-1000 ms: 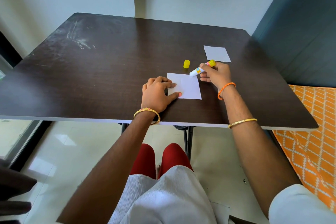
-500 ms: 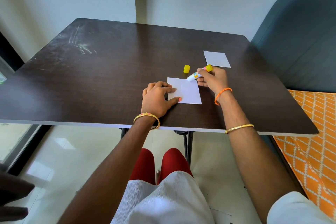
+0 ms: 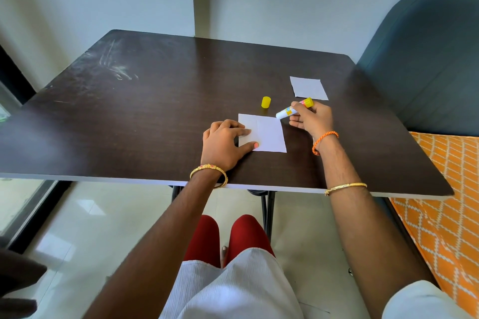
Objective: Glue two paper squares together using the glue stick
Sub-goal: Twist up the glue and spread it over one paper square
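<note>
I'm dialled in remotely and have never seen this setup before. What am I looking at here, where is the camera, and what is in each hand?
There is no machine: these are a person's two bare arms, seen from one wide-angle camera worn on the head, looking forward and down. That is why the knees and floor show below the dark table.

The left hand lies with fingers and thumb on the near paper square, holding it flat. The right hand grips the glue stick, its white end pointing at the far right corner of that square. Whether it touches the paper is hard to tell.

The yellow cap stands by itself on the table just beyond the square. The second paper square lies farther back on the right, untouched. A dark chair stands beside the table.
</note>
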